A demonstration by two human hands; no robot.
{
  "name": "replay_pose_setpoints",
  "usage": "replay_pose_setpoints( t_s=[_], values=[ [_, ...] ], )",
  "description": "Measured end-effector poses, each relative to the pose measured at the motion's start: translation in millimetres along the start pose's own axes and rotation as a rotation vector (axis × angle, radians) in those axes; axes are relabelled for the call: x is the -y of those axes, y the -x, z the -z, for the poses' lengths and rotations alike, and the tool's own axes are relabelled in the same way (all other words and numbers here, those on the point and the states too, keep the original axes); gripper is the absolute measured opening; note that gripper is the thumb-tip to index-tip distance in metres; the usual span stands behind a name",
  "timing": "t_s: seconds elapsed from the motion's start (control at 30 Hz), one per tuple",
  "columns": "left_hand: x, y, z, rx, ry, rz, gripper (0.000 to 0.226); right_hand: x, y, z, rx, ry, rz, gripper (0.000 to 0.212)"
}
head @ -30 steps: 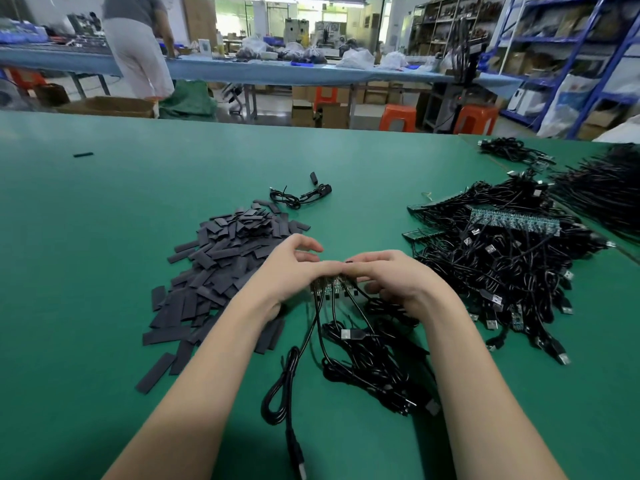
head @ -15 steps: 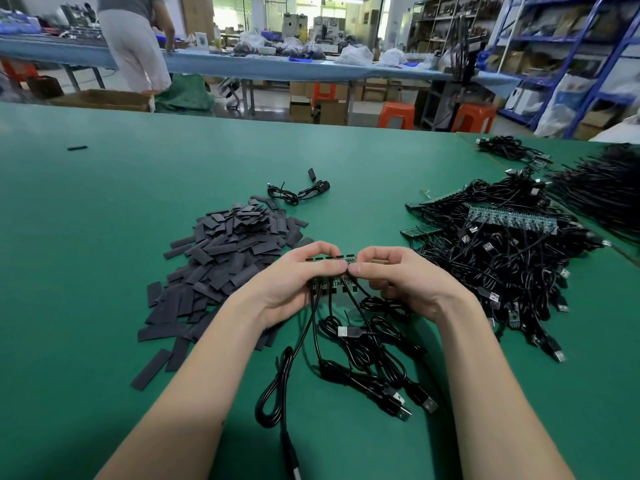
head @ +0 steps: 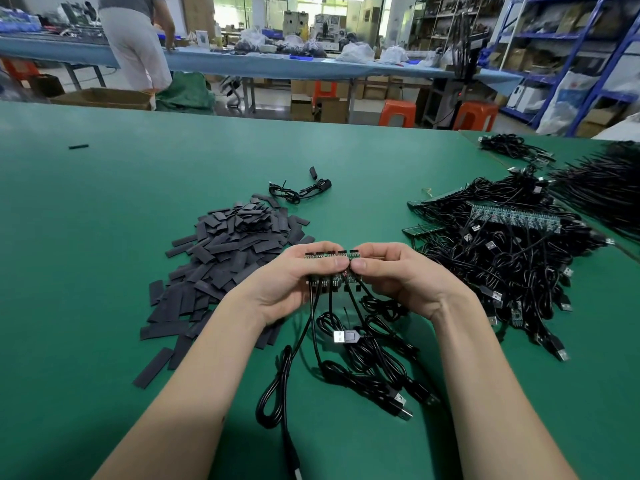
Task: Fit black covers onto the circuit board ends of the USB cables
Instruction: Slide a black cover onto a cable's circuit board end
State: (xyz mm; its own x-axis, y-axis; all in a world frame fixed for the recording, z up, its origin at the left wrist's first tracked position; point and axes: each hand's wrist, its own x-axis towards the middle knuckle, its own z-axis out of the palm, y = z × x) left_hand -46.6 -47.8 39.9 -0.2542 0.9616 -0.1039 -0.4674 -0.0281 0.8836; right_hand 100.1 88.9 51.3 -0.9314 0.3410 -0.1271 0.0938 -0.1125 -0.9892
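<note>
A short strip of joined green circuit boards (head: 331, 255) is held above the green table (head: 104, 271). My left hand (head: 294, 282) grips its left part, thumb on top. My right hand (head: 398, 275) pinches its right end. Several black USB cables (head: 363, 351) hang from the boards and lie coiled below my hands, silver plugs showing. A heap of flat black covers (head: 225, 258) lies to the left of my left hand.
A big tangle of black USB cables with board strips (head: 502, 258) fills the right. One finished cable (head: 301, 190) lies beyond the covers. A stray cover (head: 78, 146) sits far left. A person (head: 136, 43) stands at a distant blue bench.
Both hands have lifted the strip of boards a little and turned it up, so its top edge now shows between the thumbs. The cables below shifted slightly.
</note>
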Motion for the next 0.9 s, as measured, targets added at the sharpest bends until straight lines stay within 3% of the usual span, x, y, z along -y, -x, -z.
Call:
replay_pose_setpoints(
  t_s=[0.2,0.3,0.4,0.53,0.6,0.67,0.8,0.83,0.9],
  values=[
    [-1.1,1.3,-2.0,0.013,0.035,0.04,0.033,-1.5,-1.2,-0.9,0.021,-0.067,-0.016,0.003],
    [-1.2,2.6,-5.0,0.011,0.112,0.056,0.034,-1.8,-1.1,-3.0,0.055,-0.1,-0.008,0.002],
    [-0.9,3.0,-7.7,0.01,0.187,0.055,0.03,-3.2,-2.0,-4.9,0.073,-0.175,0.008,0.02],
    [-3.7,-0.8,-4.7,-0.035,0.157,0.058,0.023,2.6,-0.1,-1.3,-0.018,-0.205,0.011,0.01],
    [-3.0,-4.7,1.1,-0.152,-0.091,0.042,0.02,8.8,3.1,5.3,-0.107,-0.189,0.013,0.023],
    [-1.2,-8.2,6.9,-0.32,-0.538,-0.018,0.014,17.5,7.6,9.1,-0.248,-0.087,0.046,0.033],
    [4.8,-9.2,6.3,-0.434,-1.284,-0.296,0.019,29.2,5.8,4.0,-0.481,0.023,0.191,0.015],
    [7.8,-9.7,2.6,-0.435,-1.35,-0.378,0.024,29.8,4.2,0.7,-0.51,0.077,0.199,0.012],
    [11.8,-11.8,-6.5,-0.42,-1.261,-0.525,0.028,29.5,0.6,-7.7,-0.513,0.163,0.176,0.011]
  ],
)
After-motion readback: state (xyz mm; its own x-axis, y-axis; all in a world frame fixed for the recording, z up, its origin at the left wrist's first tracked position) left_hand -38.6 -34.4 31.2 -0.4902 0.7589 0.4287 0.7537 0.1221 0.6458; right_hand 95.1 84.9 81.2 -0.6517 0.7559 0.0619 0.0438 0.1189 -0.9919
